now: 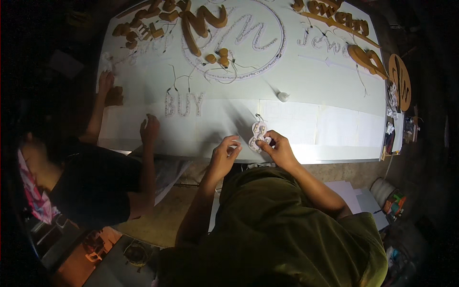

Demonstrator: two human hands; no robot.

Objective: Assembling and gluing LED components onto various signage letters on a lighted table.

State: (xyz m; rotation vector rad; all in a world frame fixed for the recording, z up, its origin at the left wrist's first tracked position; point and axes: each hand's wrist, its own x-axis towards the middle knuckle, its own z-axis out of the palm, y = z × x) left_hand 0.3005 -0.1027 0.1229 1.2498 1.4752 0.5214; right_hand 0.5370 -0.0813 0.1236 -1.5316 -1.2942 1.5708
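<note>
My right hand (280, 152) pinches a white ampersand-shaped sign piece (258, 128) at its lower right, near the front edge of the table. Small light modules dot the face of this piece, and a short dark wire sticks out at its top. To the left of it my left hand (224, 157) hovers with fingers curved and a gap between thumb and forefinger; nothing shows in it. Farther left on the table lie white letter pieces (183, 104) set with light modules, with thin wires running up from them.
A large ring-shaped light piece (281, 36) and gold letter shells (193, 28) cover the far table. A small white round object (283, 97) sits right of centre. White paper sheets (291, 124) line the near side. At left, a co-worker's hands (150, 128) reach over the table.
</note>
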